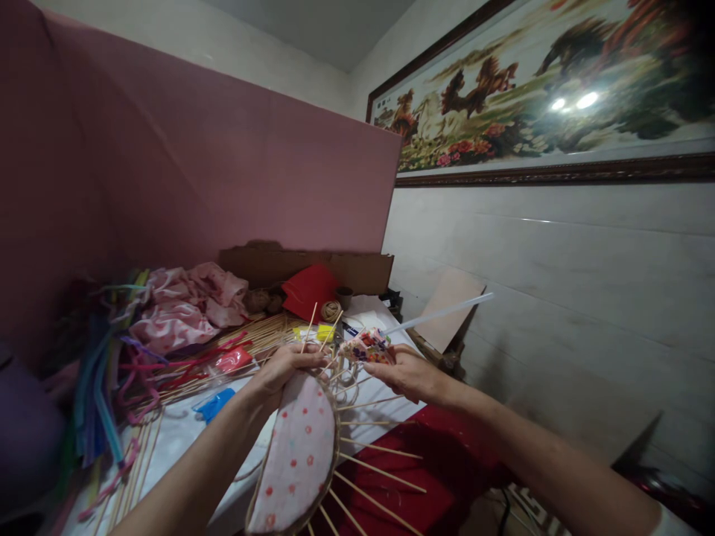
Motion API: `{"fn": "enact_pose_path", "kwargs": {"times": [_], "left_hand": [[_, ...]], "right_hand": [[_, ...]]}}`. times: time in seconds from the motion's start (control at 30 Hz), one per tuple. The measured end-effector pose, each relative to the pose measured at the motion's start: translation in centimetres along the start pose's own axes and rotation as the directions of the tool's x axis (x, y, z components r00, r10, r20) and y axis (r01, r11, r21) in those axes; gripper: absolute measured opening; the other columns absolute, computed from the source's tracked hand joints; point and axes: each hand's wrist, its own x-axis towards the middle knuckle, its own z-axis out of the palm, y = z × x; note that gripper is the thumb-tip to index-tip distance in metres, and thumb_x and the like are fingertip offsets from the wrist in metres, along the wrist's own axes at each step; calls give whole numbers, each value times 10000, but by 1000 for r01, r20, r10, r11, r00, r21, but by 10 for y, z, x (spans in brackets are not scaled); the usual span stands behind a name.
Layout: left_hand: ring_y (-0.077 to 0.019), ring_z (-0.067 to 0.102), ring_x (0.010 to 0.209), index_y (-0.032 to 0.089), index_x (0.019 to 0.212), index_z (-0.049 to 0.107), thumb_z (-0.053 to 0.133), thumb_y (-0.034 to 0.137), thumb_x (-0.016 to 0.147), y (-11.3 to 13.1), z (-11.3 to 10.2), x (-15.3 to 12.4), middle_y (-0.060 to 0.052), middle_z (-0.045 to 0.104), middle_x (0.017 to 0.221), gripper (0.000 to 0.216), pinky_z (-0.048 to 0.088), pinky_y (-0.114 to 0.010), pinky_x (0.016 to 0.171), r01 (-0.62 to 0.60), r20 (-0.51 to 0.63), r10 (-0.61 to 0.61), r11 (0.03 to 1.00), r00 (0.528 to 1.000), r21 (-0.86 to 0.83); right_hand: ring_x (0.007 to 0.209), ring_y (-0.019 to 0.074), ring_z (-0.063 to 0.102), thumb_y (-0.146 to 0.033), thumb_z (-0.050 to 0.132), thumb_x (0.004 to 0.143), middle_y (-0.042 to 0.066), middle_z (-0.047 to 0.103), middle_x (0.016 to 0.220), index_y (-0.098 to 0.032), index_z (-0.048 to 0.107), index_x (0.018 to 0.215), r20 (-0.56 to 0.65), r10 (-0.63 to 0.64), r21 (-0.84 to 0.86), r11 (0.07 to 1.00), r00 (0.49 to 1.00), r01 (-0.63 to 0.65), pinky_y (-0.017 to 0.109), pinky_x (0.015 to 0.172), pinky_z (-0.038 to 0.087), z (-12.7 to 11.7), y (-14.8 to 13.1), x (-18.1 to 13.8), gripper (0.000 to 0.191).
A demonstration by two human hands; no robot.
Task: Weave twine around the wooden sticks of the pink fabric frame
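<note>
White table (177, 426), pink partition (240, 164), horse picture (485, 104) on wall (558, 283), left fingers (304, 359) gripping spotted panel (299, 454), right fingers (385, 371) pinching floral cloth (363, 346)

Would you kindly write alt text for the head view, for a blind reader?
A person's left hand holds a dotted half-round panel with thin sticks fanning from its edge; the right hand grips a flower-patterned piece. Pink cloth lies beyond.

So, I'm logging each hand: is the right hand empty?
No, the right hand holds a piece of flower-patterned fabric.
</note>
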Motion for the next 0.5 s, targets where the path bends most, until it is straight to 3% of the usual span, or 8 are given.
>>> {"fn": "enact_pose_path", "kwargs": {"times": [0.5], "left_hand": [[-92,545,464,101,688,650,743,186,598,4,6,-3,-49,645,592,155,367,-191,454,-4,-9,3,1000,1000,-22]], "right_hand": [[287,43,318,-492,512,782,-68,378,424,-196,395,554,-10,6,6,1000,1000,-6,168,252,242,0,-1,-2,392]]}}
